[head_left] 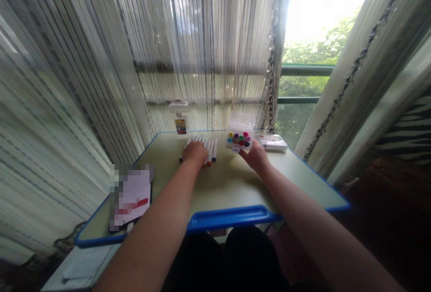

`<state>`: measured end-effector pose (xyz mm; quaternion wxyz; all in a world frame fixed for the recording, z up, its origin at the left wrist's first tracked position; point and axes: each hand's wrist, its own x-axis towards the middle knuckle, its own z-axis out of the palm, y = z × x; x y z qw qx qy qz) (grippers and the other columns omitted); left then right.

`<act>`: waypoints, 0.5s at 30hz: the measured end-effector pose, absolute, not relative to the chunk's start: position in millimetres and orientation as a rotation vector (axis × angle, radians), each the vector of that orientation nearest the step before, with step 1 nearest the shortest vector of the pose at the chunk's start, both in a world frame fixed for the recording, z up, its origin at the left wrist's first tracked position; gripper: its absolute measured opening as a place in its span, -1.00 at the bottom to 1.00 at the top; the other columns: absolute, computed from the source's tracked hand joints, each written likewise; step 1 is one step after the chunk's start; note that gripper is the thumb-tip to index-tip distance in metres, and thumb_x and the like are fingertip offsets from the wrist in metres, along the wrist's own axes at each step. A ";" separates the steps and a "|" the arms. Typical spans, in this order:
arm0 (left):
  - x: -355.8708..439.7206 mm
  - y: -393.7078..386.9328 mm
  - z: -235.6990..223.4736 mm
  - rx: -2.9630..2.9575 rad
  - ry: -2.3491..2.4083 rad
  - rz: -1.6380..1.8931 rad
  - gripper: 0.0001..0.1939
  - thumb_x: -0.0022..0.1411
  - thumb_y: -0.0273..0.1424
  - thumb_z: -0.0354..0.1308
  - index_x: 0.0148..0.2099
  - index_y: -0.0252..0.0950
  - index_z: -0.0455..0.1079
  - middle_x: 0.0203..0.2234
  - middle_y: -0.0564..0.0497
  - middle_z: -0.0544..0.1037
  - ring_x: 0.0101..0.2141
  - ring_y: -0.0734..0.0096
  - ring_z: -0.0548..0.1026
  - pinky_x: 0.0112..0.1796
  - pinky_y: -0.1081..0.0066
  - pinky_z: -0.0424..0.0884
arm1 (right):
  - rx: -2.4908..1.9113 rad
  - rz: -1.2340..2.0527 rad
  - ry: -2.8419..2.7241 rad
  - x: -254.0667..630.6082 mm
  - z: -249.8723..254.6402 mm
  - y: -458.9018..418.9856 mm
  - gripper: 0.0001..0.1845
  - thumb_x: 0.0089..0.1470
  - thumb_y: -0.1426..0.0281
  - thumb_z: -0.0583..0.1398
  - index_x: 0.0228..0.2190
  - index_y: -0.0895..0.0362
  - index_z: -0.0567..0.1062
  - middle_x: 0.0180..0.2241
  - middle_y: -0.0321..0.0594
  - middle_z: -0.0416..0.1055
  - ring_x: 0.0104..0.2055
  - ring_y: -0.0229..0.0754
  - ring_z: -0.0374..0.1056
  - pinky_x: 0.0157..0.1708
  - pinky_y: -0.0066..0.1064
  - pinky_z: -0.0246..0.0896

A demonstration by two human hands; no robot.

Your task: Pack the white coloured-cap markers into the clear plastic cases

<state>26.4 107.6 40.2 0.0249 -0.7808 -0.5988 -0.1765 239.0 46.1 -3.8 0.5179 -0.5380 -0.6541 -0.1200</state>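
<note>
My right hand point(257, 155) grips a clear plastic marker case point(238, 121) from its right side and below, tilted so its opening faces me. Several markers point(241, 138) stand inside, their coloured ends showing yellow, purple, green, red, pink, blue and black. Left of the case, white markers point(212, 150) lie side by side in a row on the table, coloured ends toward me. Over this row my left hand point(194, 152) is closed, thumb and fingers curled down on the markers. The back of the hand hides most of the fingertips and the markers under it.
A clear package with a label point(181, 126) stands at the table's back left. A flat clear box point(272, 142) lies behind my right hand. A blurred tablet-like item point(133, 195) lies front left. The table point(222, 189) has a blue rim with a tray groove point(232, 215); curtains hang behind.
</note>
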 end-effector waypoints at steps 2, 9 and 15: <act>29.3 105.8 40.3 -2.436 -1.744 -0.627 -0.65 0.14 -0.34 -0.04 -0.15 -0.30 0.51 -0.16 -0.20 0.52 -0.14 0.15 0.47 -0.15 0.30 0.39 | -1.287 -0.284 -1.576 238.0 -2.9 45.3 -0.52 -0.09 0.24 0.25 -0.10 0.12 0.39 -0.17 -0.04 0.47 -0.14 0.05 0.41 -0.20 -0.15 0.35; 37.2 97.3 35.5 -2.617 -1.480 -0.402 -0.68 0.09 -0.23 0.08 -0.19 -0.24 0.55 -0.16 -0.15 0.52 -0.07 0.08 0.39 -0.08 0.23 0.34 | -1.300 -0.272 -1.595 238.5 -3.3 46.8 -0.51 -0.07 0.22 0.24 -0.09 0.17 0.38 -0.15 0.03 0.45 -0.09 0.09 0.38 -0.12 -0.10 0.31; 37.3 98.4 31.6 -2.641 -1.471 -0.414 -0.68 0.10 -0.25 0.12 -0.12 -0.23 0.51 -0.14 -0.17 0.50 -0.06 0.08 0.37 -0.07 0.19 0.31 | -1.288 -0.282 -1.612 238.7 -3.2 47.3 -0.54 -0.05 0.22 0.22 -0.10 0.14 0.39 -0.15 0.00 0.45 -0.09 0.07 0.37 -0.12 -0.11 0.31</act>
